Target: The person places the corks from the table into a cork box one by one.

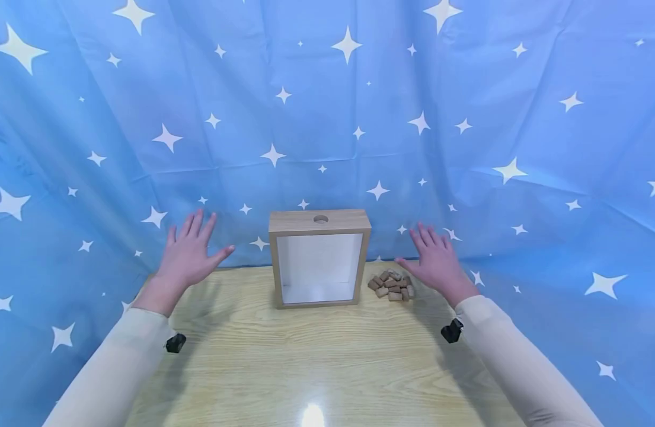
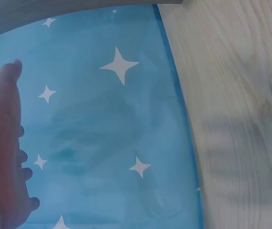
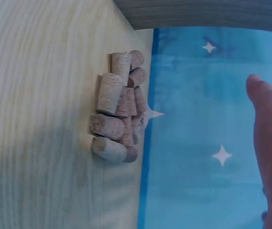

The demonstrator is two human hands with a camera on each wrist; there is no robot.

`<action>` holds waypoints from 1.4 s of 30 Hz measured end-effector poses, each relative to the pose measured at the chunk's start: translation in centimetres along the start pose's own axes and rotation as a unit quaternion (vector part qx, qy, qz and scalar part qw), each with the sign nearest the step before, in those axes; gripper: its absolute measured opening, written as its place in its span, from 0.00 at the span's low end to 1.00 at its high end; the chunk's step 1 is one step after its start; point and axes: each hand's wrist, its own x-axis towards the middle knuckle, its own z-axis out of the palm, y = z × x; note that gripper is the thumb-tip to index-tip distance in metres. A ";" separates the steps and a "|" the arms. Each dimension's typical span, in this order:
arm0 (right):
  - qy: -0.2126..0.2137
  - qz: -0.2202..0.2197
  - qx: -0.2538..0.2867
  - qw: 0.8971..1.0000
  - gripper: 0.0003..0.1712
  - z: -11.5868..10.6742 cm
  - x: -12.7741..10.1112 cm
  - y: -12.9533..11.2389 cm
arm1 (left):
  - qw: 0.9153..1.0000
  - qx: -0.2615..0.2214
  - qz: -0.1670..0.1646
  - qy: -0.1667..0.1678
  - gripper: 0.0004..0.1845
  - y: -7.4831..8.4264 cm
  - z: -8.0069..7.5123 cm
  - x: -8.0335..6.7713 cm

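Wooden box frame (image 1: 319,258) is standing upright at the back edge of the counter (image 1: 306,356), open white interior facing forward, a round hole (image 1: 320,219) showing in its top face. Pile of corks (image 1: 391,284) is lying on the counter just beside the frame's right side; the corks are short tan cylinders, heaped loosely against one another, most lying on their sides.

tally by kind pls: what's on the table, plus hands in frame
Wooden frame box: 1
Pile of corks: 1 pile; about 10 corks show, and overlap hides the exact number
Left hand: 1, fingers spread, holding nothing
Right hand: 1, fingers spread, holding nothing
Total: 4 (box, pile, 2 hands)
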 end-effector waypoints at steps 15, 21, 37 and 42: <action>0.032 0.024 0.117 0.992 0.46 2.8 -2.8 0.4 | 0.982 -0.137 0.127 0.025 0.46 2.4 -1.4 2.1; 0.026 0.037 0.157 0.987 0.40 4.0 -3.7 0.2 | 0.974 -0.188 0.127 0.020 0.43 4.0 -1.8 2.7; 0.001 0.041 0.217 0.975 0.30 6.2 -5.2 0.0 | 0.944 -0.298 0.143 0.007 0.33 7.2 -2.3 5.2; -0.009 0.031 0.218 0.975 0.28 6.6 -5.5 0.4 | 0.944 -0.291 0.153 0.002 0.33 8.2 -2.2 5.6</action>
